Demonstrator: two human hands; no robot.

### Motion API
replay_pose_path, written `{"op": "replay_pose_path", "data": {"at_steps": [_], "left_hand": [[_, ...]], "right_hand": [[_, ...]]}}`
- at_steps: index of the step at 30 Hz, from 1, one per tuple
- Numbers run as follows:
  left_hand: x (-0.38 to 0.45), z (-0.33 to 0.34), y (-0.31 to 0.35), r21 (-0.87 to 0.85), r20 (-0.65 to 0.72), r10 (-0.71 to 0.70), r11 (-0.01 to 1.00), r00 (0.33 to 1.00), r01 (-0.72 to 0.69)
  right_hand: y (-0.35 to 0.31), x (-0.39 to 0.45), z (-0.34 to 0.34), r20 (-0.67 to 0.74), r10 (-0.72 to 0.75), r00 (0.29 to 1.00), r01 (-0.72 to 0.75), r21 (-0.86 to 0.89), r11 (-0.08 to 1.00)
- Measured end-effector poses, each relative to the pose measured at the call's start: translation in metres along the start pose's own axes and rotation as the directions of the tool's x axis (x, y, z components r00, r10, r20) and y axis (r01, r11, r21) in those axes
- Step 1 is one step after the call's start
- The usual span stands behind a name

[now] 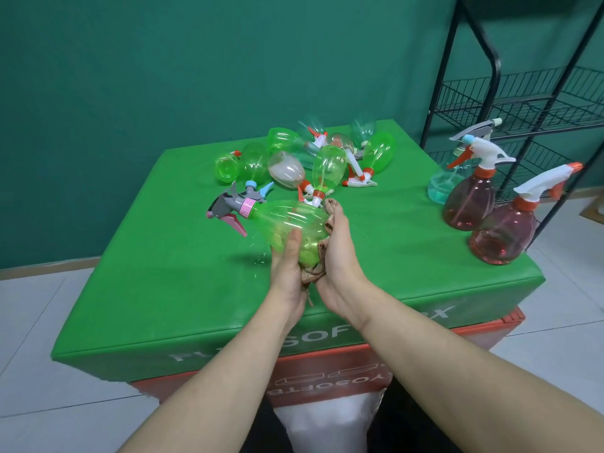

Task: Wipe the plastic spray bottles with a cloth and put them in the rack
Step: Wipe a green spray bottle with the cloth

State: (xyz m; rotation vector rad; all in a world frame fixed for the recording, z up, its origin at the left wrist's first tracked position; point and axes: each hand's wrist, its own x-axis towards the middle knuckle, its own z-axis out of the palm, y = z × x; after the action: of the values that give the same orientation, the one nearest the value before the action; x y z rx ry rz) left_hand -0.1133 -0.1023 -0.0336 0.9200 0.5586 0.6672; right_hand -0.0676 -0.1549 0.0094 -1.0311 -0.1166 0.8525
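A green spray bottle (pixel 287 223) with a pink and grey trigger head lies tilted above the green box, its head pointing left. My left hand (pixel 287 273) grips its base from below. My right hand (pixel 340 253) presses a brownish cloth (pixel 313 273) against the bottle's right side, fingers curled round the cloth. Several green and clear spray bottles (pixel 327 165) lie in a heap at the far side of the box. Three bottles stand upright at the right edge: one teal (pixel 441 184), two reddish (pixel 470 197) (pixel 503 237). The black wire rack (pixel 523 103) stands at the right.
The green padded box (pixel 163 289) rests on a red box (pixel 327 371). A few water drops lie on the green top near the held bottle. A teal wall is behind, and pale floor tiles surround the boxes.
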Motion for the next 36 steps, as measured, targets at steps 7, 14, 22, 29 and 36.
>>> {"op": "replay_pose_path", "data": {"at_steps": [7, 14, 22, 29, 36], "left_hand": [[0.004, -0.010, -0.004, 0.219, 0.007, 0.207, 0.954, 0.978, -0.203], [0.007, -0.011, -0.004, 0.345, -0.009, 0.268, 0.905, 0.963, -0.249], [0.011, -0.002, -0.001, 0.400, -0.027, 0.324, 0.870, 0.946, -0.287], [0.008, 0.004, -0.017, 0.393, 0.001, 0.262, 0.887, 0.965, -0.241], [0.004, 0.013, -0.024, 0.452, 0.028, 0.177, 0.876, 0.984, -0.171]], "right_hand": [[0.003, -0.001, -0.006, -0.111, 0.056, 0.992, -0.059, -0.026, 0.998], [0.002, -0.003, -0.011, -0.193, -0.001, 0.981, -0.020, -0.107, 0.994], [0.003, -0.007, -0.017, -0.198, -0.083, 0.977, 0.055, -0.145, 0.988], [-0.010, -0.006, -0.028, -0.166, -0.035, 0.986, 0.018, -0.102, 0.995], [-0.025, -0.003, -0.048, -0.148, 0.095, 0.984, -0.105, -0.065, 0.992]]}}
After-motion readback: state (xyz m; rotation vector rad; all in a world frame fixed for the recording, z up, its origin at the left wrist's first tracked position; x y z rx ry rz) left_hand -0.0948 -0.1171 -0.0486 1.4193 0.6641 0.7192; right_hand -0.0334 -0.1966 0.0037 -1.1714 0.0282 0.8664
